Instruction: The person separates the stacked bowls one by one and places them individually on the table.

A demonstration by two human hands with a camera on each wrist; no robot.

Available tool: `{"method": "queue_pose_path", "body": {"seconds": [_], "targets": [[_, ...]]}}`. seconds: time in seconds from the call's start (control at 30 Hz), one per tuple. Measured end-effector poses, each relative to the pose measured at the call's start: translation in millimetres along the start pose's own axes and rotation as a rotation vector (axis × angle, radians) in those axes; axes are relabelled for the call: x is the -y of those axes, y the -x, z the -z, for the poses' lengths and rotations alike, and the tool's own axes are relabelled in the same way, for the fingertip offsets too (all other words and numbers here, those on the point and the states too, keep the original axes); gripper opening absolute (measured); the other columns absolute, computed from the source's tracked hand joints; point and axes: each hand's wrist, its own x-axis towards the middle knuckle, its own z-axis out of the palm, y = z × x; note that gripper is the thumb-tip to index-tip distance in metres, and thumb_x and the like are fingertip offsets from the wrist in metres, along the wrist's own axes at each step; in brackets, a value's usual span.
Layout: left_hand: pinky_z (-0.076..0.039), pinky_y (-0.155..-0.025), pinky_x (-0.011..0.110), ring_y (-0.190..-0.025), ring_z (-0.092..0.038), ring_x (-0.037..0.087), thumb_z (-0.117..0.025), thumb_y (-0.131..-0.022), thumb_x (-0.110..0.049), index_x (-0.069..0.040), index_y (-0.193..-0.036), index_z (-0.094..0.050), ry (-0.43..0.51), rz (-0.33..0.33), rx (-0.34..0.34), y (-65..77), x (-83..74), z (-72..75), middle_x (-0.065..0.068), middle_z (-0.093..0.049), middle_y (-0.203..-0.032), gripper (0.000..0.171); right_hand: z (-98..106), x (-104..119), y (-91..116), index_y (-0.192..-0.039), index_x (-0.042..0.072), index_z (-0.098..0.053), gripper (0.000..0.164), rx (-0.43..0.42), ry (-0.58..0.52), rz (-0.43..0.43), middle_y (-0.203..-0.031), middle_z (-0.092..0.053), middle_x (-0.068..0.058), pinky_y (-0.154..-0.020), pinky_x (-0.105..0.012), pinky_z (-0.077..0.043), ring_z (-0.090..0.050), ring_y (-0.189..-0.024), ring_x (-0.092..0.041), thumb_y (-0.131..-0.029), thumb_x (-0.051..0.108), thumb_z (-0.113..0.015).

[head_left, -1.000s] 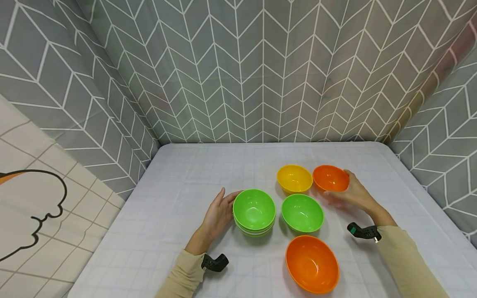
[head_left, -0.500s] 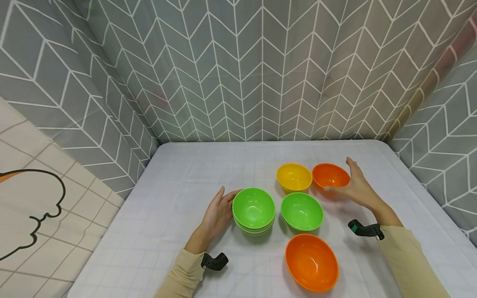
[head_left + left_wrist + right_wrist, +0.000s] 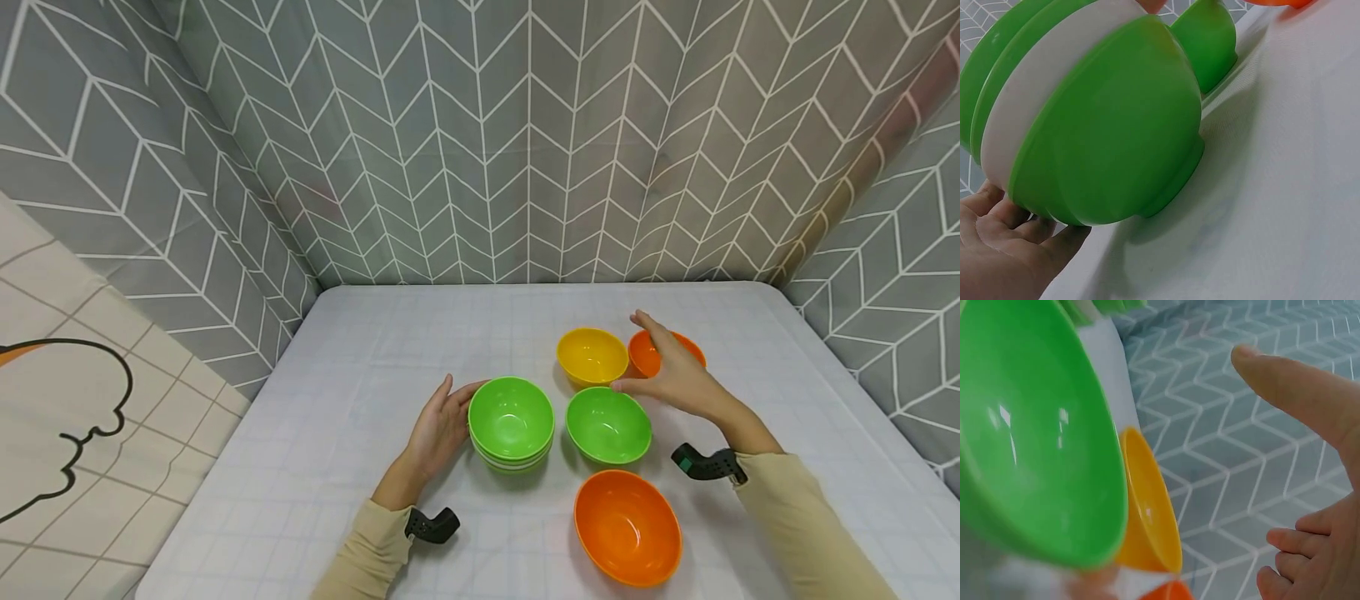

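A nested stack of bowls [image 3: 512, 421], green with one white bowl [image 3: 1041, 81] among them, stands near the table's middle. My left hand [image 3: 441, 433] rests its fingers against the stack's left side; in the left wrist view the fingertips touch the outer green bowl [image 3: 1110, 131] and the white rim. My right hand [image 3: 678, 379] holds nothing and hovers with thumb and fingers spread, partly covering a small orange bowl [image 3: 643, 354]. Nearest its thumb are a single green bowl [image 3: 609, 427] and a yellow bowl [image 3: 592, 358], also seen in the right wrist view.
A larger orange bowl [image 3: 628, 529] sits at the front, below the single green bowl. All the bowls stand on a white cloth-covered table [image 3: 375, 350]. Grey patterned curtains [image 3: 510, 142] hang behind the table and at both sides.
My right hand has let go of the small orange bowl and moved left over it, toward the yellow and single green bowls. The left hand stays at the stack.
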Motion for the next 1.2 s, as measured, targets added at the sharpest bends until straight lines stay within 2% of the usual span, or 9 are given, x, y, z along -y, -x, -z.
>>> {"method": "queue_pose_path", "body": {"seconds": [0.1,0.17,0.27,0.33,0.4,0.7,0.83,0.97,1.2], "targets": [[-0.014,-0.116,0.041,-0.142,-0.023,0.027,-0.013,-0.103,-0.053,0.005,-0.149,-0.025,-0.002,-0.001,-0.001,0.2,0.1,0.1,0.019,-0.028,-0.154,0.075,-9,9,-2,-0.155,0.007,-0.008,0.114,0.034,-0.001,0.053,-0.156,-0.022,-0.016,-0.105,-0.065,-0.024,-0.022,-0.139,-0.043,-0.075,0.039,-0.083],[-0.014,-0.116,0.041,-0.143,-0.023,0.027,-0.013,-0.103,-0.053,0.005,-0.149,-0.024,-0.002,-0.002,0.000,0.4,0.4,0.3,0.019,-0.028,-0.154,0.075,-14,16,-3,-0.155,0.008,-0.010,0.115,0.056,-0.012,0.080,-0.156,-0.024,-0.013,-0.099,-0.059,-0.036,-0.042,-0.125,-0.043,-0.074,0.038,-0.085],[-0.015,-0.116,0.041,-0.142,-0.024,0.026,-0.013,-0.103,-0.053,0.005,-0.149,-0.025,-0.005,-0.002,0.000,0.5,0.9,0.7,0.019,-0.028,-0.154,0.075,-22,27,-3,-0.155,0.010,-0.012,0.115,0.086,-0.009,0.117,-0.156,-0.025,-0.010,-0.097,-0.056,-0.039,-0.045,-0.122,-0.038,-0.072,0.038,-0.086],[-0.015,-0.115,0.041,-0.142,-0.024,0.026,-0.013,-0.103,-0.053,0.005,-0.148,-0.025,-0.009,-0.003,0.001,0.4,1.3,1.2,0.019,-0.029,-0.154,0.075,-28,34,-3,-0.156,0.011,-0.013,0.115,0.113,0.000,0.137,-0.156,-0.026,-0.008,-0.098,-0.054,-0.040,-0.045,-0.123,-0.035,-0.071,0.040,-0.086],[-0.015,-0.115,0.042,-0.142,-0.024,0.028,-0.013,-0.103,-0.054,0.005,-0.148,-0.024,-0.018,-0.009,0.008,0.3,1.3,1.6,0.019,-0.028,-0.154,0.076,-33,40,-4,-0.155,0.012,-0.014,0.116,0.140,0.013,0.164,-0.156,-0.026,-0.008,-0.108,-0.057,-0.027,-0.027,-0.140,-0.031,-0.070,0.041,-0.086],[-0.014,-0.116,0.042,-0.142,-0.024,0.029,-0.012,-0.103,-0.054,0.006,-0.148,-0.024,-0.020,-0.009,0.014,-0.5,-0.3,1.8,0.020,-0.028,-0.154,0.076,-59,63,-9,-0.155,0.012,-0.018,0.119,0.264,0.042,0.250,-0.158,-0.023,-0.008,-0.110,-0.052,-0.025,-0.019,-0.144,-0.028,-0.065,0.045,-0.088],[-0.015,-0.115,0.043,-0.142,-0.025,0.028,-0.012,-0.103,-0.054,0.005,-0.148,-0.025,-0.028,-0.002,0.013,-1.1,-0.1,2.2,0.019,-0.030,-0.153,0.076,-66,68,-12,-0.154,0.011,-0.019,0.120,0.323,0.051,0.263,-0.158,-0.020,-0.012,-0.110,-0.052,-0.024,-0.019,-0.143,-0.030,-0.063,0.048,-0.088],[-0.015,-0.115,0.043,-0.142,-0.025,0.028,-0.012,-0.103,-0.054,0.005,-0.149,-0.025,-0.033,-0.001,0.015,-1.4,-0.1,2.8,0.019,-0.031,-0.153,0.076,-72,72,-14,-0.154,0.010,-0.020,0.124,0.365,0.116,0.266,-0.157,-0.020,-0.014,-0.110,-0.051,-0.027,-0.023,-0.142,-0.032,-0.060,0.057,-0.086],[-0.018,-0.114,0.044,-0.140,-0.030,0.029,-0.012,-0.103,-0.054,0.004,-0.148,-0.028,-0.034,-0.009,0.023,-1.7,0.7,3.8,0.019,-0.033,-0.151,0.075,-81,75,-17,-0.151,0.000,-0.023,0.128,0.369,0.188,0.324,-0.154,-0.027,-0.020,-0.108,-0.046,-0.032,-0.029,-0.140,-0.032,-0.058,0.061,-0.085]]}}
